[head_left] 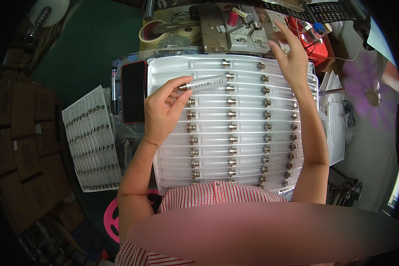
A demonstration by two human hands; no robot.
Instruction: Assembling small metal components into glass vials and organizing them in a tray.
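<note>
My left hand (163,111) pinches a clear tube with a metal cap (201,84) by its capped end, holding it across the upper left of a white tray (248,64). The tray holds several rows of similar clear tubes with metal caps (232,127). My right hand (291,57) reaches past the tray's far right corner, fingers up against a small metal fixture (248,40) on the bench. Whether that hand grips anything is hidden.
A dark phone (133,91) and a pen (114,86) lie left of the tray. A sheet of small labels (91,139) sits further left. A tape roll (151,30) and a red box (317,46) stand at the back. Cardboard boxes (22,133) line the left side; a pink reel (111,217) is below.
</note>
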